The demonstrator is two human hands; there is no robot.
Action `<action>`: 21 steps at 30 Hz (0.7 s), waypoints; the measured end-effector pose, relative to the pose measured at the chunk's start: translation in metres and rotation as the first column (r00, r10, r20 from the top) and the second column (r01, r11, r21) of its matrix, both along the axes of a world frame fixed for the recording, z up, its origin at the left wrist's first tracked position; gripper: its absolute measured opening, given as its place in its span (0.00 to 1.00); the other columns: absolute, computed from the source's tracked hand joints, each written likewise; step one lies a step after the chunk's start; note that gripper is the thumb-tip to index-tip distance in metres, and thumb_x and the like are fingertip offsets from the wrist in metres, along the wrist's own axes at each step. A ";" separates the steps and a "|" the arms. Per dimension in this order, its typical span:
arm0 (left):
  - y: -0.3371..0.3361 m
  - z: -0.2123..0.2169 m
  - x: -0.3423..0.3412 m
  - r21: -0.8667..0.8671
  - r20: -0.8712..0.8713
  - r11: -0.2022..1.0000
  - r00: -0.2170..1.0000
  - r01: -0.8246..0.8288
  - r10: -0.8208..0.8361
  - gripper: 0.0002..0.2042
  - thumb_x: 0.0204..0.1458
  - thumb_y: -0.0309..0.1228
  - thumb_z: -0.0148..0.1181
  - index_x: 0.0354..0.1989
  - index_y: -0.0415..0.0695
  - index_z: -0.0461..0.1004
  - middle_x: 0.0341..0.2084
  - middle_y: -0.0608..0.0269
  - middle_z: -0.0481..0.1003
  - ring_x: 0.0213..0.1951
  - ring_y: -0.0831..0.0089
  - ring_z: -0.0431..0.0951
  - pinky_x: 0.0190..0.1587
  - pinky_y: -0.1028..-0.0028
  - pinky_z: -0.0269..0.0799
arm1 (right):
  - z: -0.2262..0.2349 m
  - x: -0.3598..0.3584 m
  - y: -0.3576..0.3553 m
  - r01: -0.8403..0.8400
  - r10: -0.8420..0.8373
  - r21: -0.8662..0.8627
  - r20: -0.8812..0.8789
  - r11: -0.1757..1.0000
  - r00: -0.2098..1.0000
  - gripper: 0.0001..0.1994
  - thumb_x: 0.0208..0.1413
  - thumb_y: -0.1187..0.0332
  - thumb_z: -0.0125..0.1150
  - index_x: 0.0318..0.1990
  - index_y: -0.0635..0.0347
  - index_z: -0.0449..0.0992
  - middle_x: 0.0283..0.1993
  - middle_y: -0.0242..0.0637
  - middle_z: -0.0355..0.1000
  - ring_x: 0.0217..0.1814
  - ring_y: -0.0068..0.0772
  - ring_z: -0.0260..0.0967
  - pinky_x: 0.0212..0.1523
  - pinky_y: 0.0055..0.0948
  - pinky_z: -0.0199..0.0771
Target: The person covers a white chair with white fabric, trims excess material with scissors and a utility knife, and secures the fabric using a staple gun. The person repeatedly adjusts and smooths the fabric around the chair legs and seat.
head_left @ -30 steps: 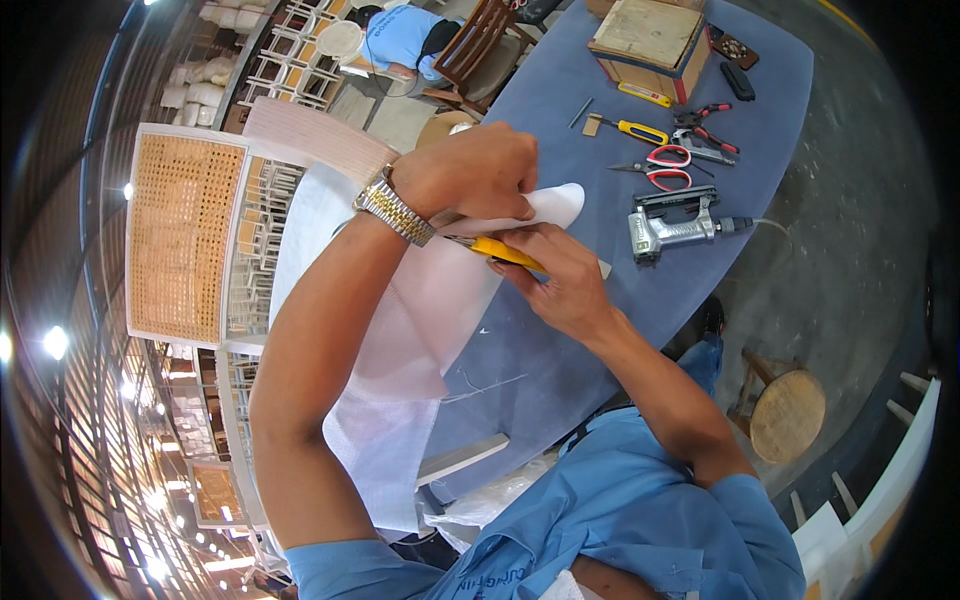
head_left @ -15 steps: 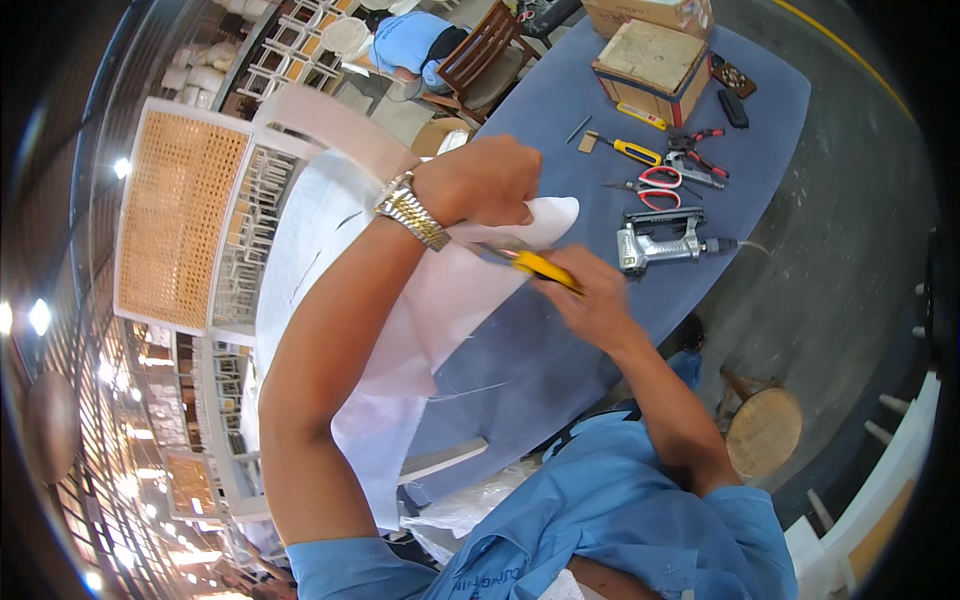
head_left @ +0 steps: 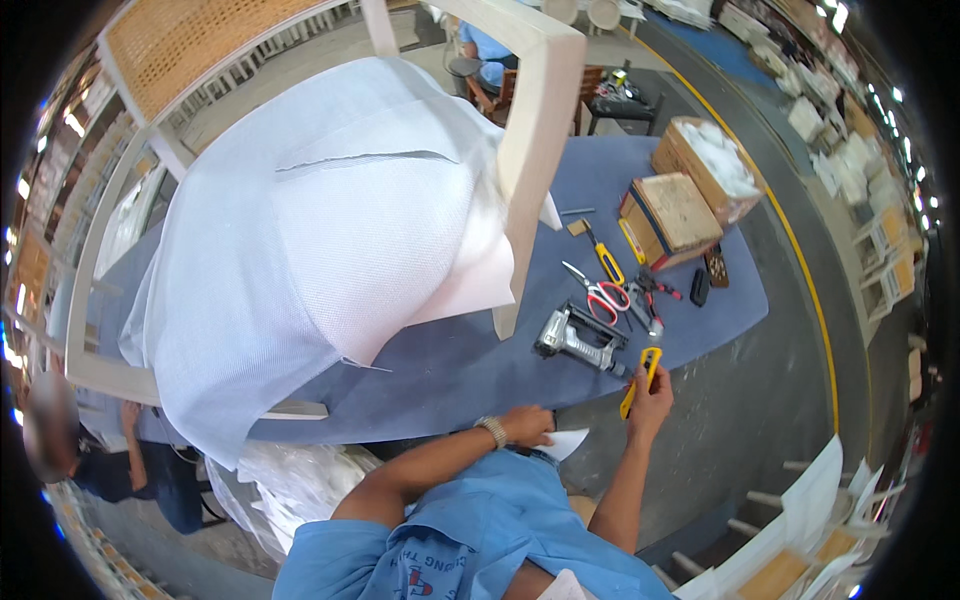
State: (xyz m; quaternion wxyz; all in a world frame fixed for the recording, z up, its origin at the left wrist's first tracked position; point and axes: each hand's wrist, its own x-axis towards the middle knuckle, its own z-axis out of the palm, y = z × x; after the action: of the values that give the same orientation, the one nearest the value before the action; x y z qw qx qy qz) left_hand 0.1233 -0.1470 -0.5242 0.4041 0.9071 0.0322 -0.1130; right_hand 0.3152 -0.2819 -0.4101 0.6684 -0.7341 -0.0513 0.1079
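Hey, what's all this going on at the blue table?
The person's right hand holds a yellow utility knife; the left hand is at the waist, beside a white scrap. White fabric drapes a wooden chair frame on the blue table. A staple gun and red-handled scissors lie nearby.

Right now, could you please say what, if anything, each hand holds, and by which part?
The right hand holds the yellow knife by its middle; whether the left hand grips the nearby white piece is unclear.
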 end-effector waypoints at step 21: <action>-0.140 -0.041 -0.116 -0.546 -0.347 -0.597 -0.490 -0.588 0.800 0.23 0.53 0.42 0.68 0.52 0.40 0.79 0.38 0.58 0.83 0.39 0.70 0.80 0.46 0.69 0.75 | 0.190 0.106 0.301 -0.794 0.678 0.304 0.413 0.526 0.608 0.28 0.70 0.50 0.41 0.60 0.67 0.71 0.54 0.43 0.73 0.54 0.35 0.70 0.55 0.34 0.72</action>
State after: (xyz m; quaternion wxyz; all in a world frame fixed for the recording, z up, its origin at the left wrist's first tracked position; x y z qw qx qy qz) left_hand 0.0073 -0.2875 -0.5657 0.5334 0.2473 0.6728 0.4490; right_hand 0.4217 0.0193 -0.2203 0.6994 -0.4685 -0.4642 0.2755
